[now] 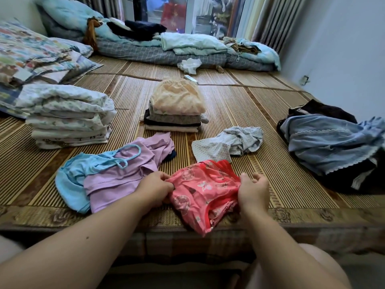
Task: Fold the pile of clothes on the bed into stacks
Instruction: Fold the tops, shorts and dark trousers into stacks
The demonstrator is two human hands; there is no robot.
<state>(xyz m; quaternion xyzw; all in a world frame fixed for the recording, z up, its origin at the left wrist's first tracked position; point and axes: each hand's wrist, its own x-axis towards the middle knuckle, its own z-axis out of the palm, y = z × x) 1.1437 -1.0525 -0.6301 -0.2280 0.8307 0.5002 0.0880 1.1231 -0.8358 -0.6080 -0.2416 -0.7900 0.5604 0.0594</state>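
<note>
Item: crumpled pink-red floral thin-cloth garment [205, 191]
L grip [155, 188]: pinches left edge
R grip [253, 189]: fingers curled on right edge
Do well: pull taut, flatten, align seams, then fold

The pink-red cloth [204, 190] is printed with white flowers and rings. The purple top [129, 174] and the light blue top [69, 180] are left plain. The white cloth [212, 149] is dotted with tiny spots. The middle stack [177, 101] is topped in peach. The skirt [329, 142] is coloured pale blue. The bed mat [260, 105] is striped brown and tan.
</note>
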